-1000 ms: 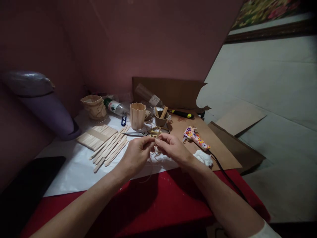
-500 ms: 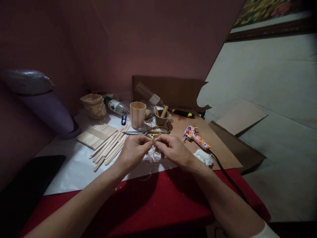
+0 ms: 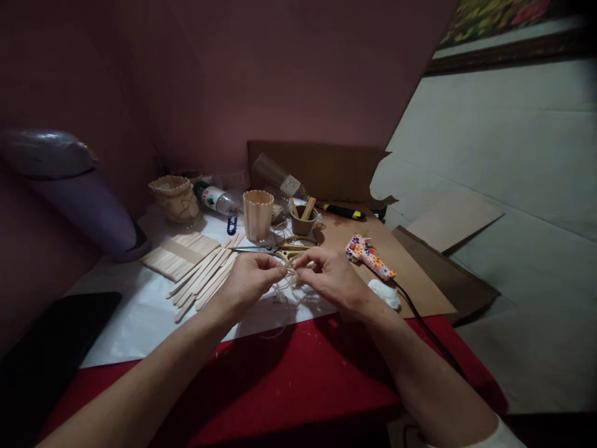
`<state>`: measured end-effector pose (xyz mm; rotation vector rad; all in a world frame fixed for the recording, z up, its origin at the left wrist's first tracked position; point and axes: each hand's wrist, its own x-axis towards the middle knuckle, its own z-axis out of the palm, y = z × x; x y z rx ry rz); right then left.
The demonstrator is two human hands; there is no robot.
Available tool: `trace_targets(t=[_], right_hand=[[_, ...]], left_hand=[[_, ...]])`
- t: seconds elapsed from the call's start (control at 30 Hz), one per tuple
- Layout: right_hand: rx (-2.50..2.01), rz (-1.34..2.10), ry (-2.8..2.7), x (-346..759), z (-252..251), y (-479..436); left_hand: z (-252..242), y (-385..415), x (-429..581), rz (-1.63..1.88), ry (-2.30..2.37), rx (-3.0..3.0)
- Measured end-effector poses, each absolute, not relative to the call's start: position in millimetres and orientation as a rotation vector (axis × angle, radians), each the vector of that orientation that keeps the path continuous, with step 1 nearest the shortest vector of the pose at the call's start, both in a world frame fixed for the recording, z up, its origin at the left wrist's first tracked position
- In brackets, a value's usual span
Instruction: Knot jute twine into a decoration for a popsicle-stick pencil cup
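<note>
Between my hands is a small tangle of pale twine (image 3: pixel 291 274), loose strands hanging below it over the white sheet. My left hand (image 3: pixel 254 280) pinches it from the left between thumb and forefinger. From the other side my right hand (image 3: pixel 326 277) pinches it the same way, fingers curled. Just beyond lie scissors (image 3: pixel 284 249) with gold handles, blades pointing left. A cup made of craft sticks (image 3: pixel 258 216) stands upright behind them. Left of my left hand, loose craft sticks (image 3: pixel 203 277) lie beside a banded bundle of sticks (image 3: pixel 180 256).
A flowered glue gun (image 3: pixel 368 255) with a black cord rests on cardboard (image 3: pixel 410 283) at right, near a white wad (image 3: pixel 385 294). Behind are a small pot (image 3: pixel 304 224), a yellow-black cutter (image 3: pixel 344 212), plastic bottles (image 3: pixel 217 199) and a second stick cup (image 3: pixel 175 199). A purple object (image 3: pixel 88 205) stands left.
My hands have drawn slightly apart, so more of the twine shows between them. Both hands still pinch it. The view has shifted very slightly.
</note>
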<state>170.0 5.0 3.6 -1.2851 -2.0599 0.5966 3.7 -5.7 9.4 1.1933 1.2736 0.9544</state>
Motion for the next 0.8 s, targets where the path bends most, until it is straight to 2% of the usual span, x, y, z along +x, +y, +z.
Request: trace_targets(t=[0.1,0.2,0.4,0.6,0.8], right_hand=[[-1.277,0.528,-2.027,169,7,3],[-1.209,0.605,-2.020,166,10,-2],[-1.067,0.614,-2.272,158,13,-17],[-1.259,0.283,-2.542,157,12,-18],[-1.994,-0.301,-2.280,189,23,2]], left_hand=[[8,-5,4,0.988,1.293,1.170],[5,-4,2,1.037,1.325,1.179],[0,-2,-5,1.164,1.251,1.041],[5,5,-11,1.238,0.967,0.695],[13,9,-18,1.428,0.959,0.671]])
